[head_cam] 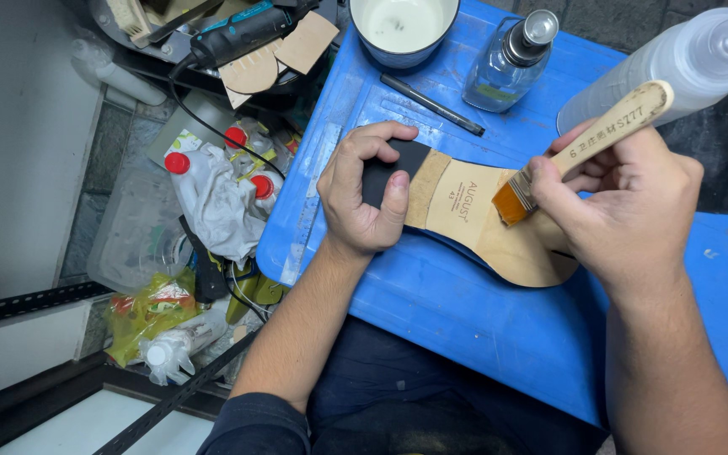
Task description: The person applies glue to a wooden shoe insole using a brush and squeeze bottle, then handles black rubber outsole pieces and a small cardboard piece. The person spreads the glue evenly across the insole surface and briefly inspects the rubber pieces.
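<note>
Head view, landmark: the tan leather shoe sole (499, 223), lying flat on the blue work surface (465, 320) with its black heel end pointing left.
Sole position: in the middle of the blue surface, between the two hands, its broad forepart under the right hand.
Progress, judged: the brush tip rests near the middle of the sole; the leather looks evenly matt, with no clear wet sheen, so I cannot tell how much is coated. Most of the brushing seems left.
Left hand (364, 190): closed over the black heel end of the sole, thumb on top, fingers curled round the edge, pinning it down; forearm comes up from below left of the sole.
Right hand (625, 202): clenched round the wooden handle of a flat brush (579, 147), orange bristles touching the sole's waist; handle slants up and right, away from the sole.
Above the sole: a white-lined bowl (404, 29), a clear glass bottle (509, 63) and a dark pen (431, 104).
Right of the sole: a translucent squeeze bottle (676, 63), behind the brush handle.
Left of the sole, off the surface: cluttered bottles, rags and a dark power tool (242, 32).
</note>
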